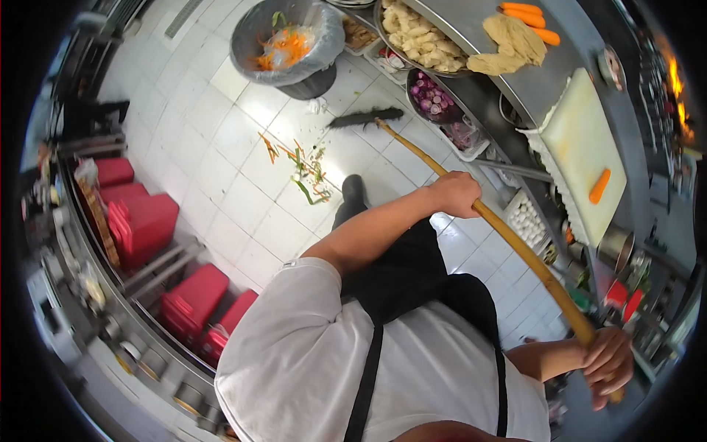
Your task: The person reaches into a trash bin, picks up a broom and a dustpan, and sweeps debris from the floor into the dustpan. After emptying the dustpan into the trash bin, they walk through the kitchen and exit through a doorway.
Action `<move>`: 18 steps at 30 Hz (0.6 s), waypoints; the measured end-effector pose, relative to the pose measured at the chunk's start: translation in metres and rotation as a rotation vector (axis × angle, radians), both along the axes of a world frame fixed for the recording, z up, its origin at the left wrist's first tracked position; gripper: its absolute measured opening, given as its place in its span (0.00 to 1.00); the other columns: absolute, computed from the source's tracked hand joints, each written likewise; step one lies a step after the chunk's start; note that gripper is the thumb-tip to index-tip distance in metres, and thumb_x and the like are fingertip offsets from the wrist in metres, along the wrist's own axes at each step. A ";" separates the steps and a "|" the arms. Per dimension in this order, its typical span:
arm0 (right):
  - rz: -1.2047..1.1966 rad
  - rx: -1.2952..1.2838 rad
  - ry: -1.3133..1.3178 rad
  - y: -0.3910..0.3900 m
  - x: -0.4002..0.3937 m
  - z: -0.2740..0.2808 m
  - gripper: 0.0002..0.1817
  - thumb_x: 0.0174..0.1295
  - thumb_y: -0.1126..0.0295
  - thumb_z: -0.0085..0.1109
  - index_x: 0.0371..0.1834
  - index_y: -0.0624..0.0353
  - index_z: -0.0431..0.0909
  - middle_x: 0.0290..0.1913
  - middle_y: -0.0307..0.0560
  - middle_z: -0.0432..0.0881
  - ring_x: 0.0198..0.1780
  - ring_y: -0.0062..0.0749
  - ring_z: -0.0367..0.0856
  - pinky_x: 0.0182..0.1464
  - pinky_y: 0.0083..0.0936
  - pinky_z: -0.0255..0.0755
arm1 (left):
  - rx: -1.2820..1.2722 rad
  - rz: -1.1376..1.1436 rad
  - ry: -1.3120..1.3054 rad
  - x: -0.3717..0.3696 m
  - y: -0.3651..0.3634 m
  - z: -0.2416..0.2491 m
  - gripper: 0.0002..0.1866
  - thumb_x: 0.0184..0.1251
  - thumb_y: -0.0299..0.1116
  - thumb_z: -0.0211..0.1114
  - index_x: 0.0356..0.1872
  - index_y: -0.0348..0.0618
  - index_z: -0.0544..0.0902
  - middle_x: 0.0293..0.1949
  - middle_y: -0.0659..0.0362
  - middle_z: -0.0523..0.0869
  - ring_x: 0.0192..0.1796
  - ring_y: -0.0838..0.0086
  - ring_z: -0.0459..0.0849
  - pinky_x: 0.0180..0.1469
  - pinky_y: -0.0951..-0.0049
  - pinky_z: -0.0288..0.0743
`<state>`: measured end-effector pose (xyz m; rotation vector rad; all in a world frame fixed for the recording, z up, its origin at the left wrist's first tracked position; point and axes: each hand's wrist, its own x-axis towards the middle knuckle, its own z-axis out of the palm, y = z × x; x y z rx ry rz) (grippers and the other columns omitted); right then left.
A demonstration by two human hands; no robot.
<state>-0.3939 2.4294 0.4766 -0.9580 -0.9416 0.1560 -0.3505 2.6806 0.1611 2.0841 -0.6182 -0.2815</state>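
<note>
Left hand [455, 193] wrapped tight around the middle of the broom stick [508, 236]. Right hand [608, 361] shut around its top end. Broom head [364, 116] down on the white floor [221, 147], near veggie scraps [305, 173] and a trash bin [287, 40].

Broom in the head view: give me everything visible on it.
The long tan wooden-handled broom has a pale, bamboo-like stick and a small dark bristle head. It slants across the frame, bristles down on the white tiled floor near scattered orange and green vegetable scraps. The left hand grips it mid-shaft; the right hand is closed around the top end.
</note>
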 end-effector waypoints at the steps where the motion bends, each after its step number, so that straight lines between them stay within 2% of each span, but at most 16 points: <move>1: 0.078 -0.012 -0.010 0.020 -0.016 -0.003 0.13 0.43 0.63 0.78 0.20 0.54 0.81 0.12 0.35 0.75 0.14 0.17 0.75 0.21 0.13 0.75 | 0.001 -0.113 -0.019 -0.002 0.006 -0.005 0.11 0.45 0.40 0.66 0.21 0.44 0.83 0.23 0.51 0.83 0.32 0.53 0.82 0.37 0.56 0.76; 4: 0.141 -0.108 -0.127 0.064 -0.056 -0.006 0.12 0.50 0.64 0.74 0.22 0.59 0.81 0.12 0.33 0.68 0.14 0.17 0.70 0.22 0.12 0.70 | -0.019 -0.368 -0.004 -0.002 0.021 -0.016 0.11 0.47 0.41 0.66 0.19 0.44 0.82 0.23 0.51 0.83 0.33 0.52 0.82 0.37 0.56 0.75; 5: 0.043 -0.086 -0.159 0.078 -0.071 -0.008 0.13 0.52 0.64 0.73 0.22 0.60 0.81 0.12 0.32 0.67 0.14 0.17 0.68 0.22 0.12 0.68 | -0.022 -0.459 -0.003 0.001 0.028 -0.010 0.12 0.48 0.41 0.66 0.19 0.42 0.79 0.23 0.51 0.82 0.33 0.52 0.82 0.36 0.56 0.74; 8: -0.233 -0.116 -0.183 0.122 -0.099 -0.019 0.15 0.55 0.60 0.70 0.24 0.60 0.79 0.13 0.33 0.67 0.14 0.18 0.68 0.21 0.15 0.67 | -0.045 -0.520 0.009 0.011 0.041 -0.021 0.12 0.48 0.37 0.67 0.26 0.41 0.75 0.26 0.50 0.81 0.34 0.51 0.81 0.36 0.57 0.73; 10: -0.577 -0.179 -0.253 0.159 -0.120 -0.048 0.19 0.55 0.54 0.68 0.26 0.60 0.78 0.14 0.35 0.68 0.14 0.23 0.69 0.21 0.22 0.69 | -0.103 -0.439 0.077 0.018 0.064 -0.036 0.15 0.48 0.33 0.67 0.33 0.42 0.70 0.29 0.50 0.80 0.34 0.50 0.79 0.36 0.57 0.73; 12: -0.546 -0.273 -0.256 0.199 -0.123 -0.077 0.21 0.52 0.50 0.68 0.27 0.59 0.78 0.15 0.38 0.69 0.15 0.31 0.70 0.22 0.30 0.70 | 0.014 -0.432 0.045 0.022 0.095 -0.072 0.17 0.49 0.36 0.70 0.33 0.43 0.69 0.30 0.48 0.79 0.37 0.48 0.79 0.37 0.55 0.72; 13: -0.612 -0.228 -0.300 0.218 -0.131 -0.109 0.20 0.49 0.51 0.69 0.28 0.59 0.78 0.17 0.40 0.70 0.18 0.35 0.72 0.25 0.35 0.71 | 0.019 -0.375 0.019 0.021 0.116 -0.092 0.16 0.50 0.34 0.68 0.32 0.43 0.69 0.30 0.47 0.79 0.37 0.48 0.78 0.37 0.56 0.72; 14: -0.693 -0.312 -0.186 0.245 -0.141 -0.113 0.20 0.45 0.54 0.71 0.28 0.60 0.78 0.18 0.42 0.70 0.21 0.37 0.72 0.28 0.35 0.70 | 0.025 -0.319 -0.008 0.018 0.138 -0.108 0.14 0.51 0.33 0.67 0.32 0.43 0.69 0.30 0.47 0.79 0.36 0.47 0.78 0.36 0.56 0.71; 16: -0.684 -0.301 -0.197 0.290 -0.156 -0.136 0.17 0.45 0.60 0.74 0.25 0.61 0.77 0.19 0.43 0.70 0.23 0.39 0.72 0.29 0.35 0.69 | -0.038 -0.175 0.031 0.001 0.181 -0.126 0.12 0.52 0.30 0.64 0.31 0.43 0.68 0.29 0.47 0.78 0.36 0.48 0.78 0.35 0.57 0.70; 18: -0.674 -0.342 -0.175 0.324 -0.178 -0.147 0.11 0.45 0.72 0.72 0.21 0.61 0.76 0.17 0.43 0.68 0.20 0.38 0.70 0.27 0.33 0.67 | -0.014 -0.071 -0.023 -0.023 0.215 -0.127 0.12 0.51 0.29 0.65 0.30 0.42 0.68 0.26 0.47 0.77 0.33 0.48 0.77 0.34 0.58 0.70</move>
